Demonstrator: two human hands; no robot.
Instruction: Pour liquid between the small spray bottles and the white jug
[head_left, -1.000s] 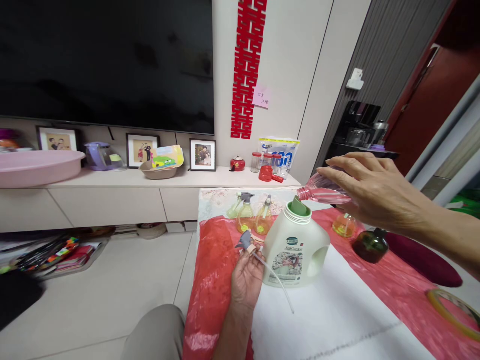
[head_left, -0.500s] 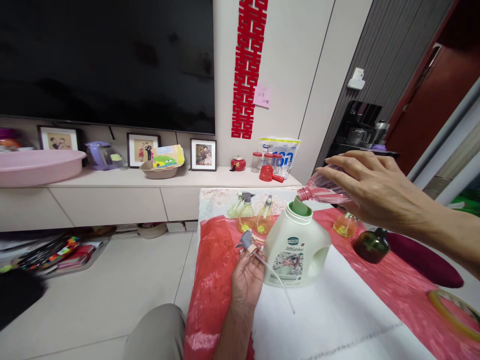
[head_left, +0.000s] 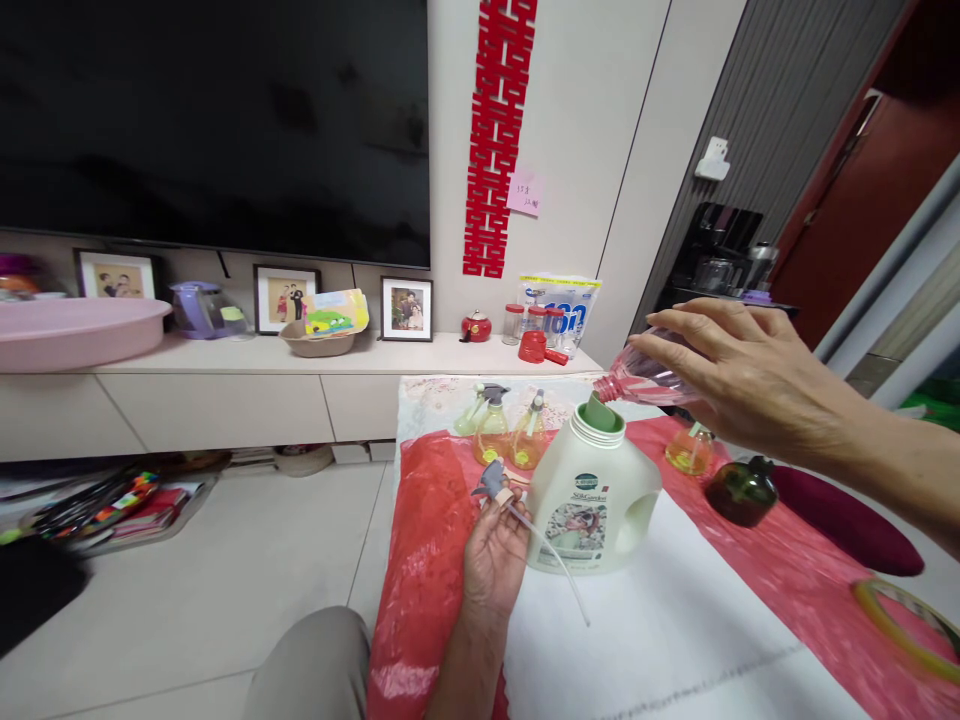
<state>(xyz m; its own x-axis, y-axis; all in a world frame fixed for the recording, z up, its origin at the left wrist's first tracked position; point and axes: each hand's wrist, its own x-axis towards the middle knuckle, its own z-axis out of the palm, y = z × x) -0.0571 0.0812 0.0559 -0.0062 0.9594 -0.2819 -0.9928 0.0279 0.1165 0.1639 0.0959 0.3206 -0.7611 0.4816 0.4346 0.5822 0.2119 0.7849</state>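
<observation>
My left hand (head_left: 495, 565) pinched a grey spray head (head_left: 491, 484) by its collar, palm turned up, probably so that its long tube (head_left: 556, 556) could slant freely down to the right. Beyond it two amber spray bottles (head_left: 493, 442) stood upright with their heads on, set back where, I judged, they left room for my hands. The pale jug (head_left: 589, 530) stood upright and uncapped on the white cloth (head_left: 690, 640), its green spout (head_left: 600, 413) facing up. My right hand (head_left: 724, 365) gripped a clear, pink-tinted bottle (head_left: 645, 370) from above, tilted almost flat, so its open neck met or hung just over that spout; I could not tell whether they touched, or whether liquid ran. The spout's shape seemed meant to catch drips. A dark bottle (head_left: 742, 493) sat farther right, on the red sheet (head_left: 814, 590).

As for writing, the pink note (head_left: 525, 194) on the wall bore handwriting, perhaps "35" and characters too small to read. The bag (head_left: 562, 308) behind showed big blue digits, 160 or 180. The jug's label appeared to say "SilkGarden", over a printed picture.
</observation>
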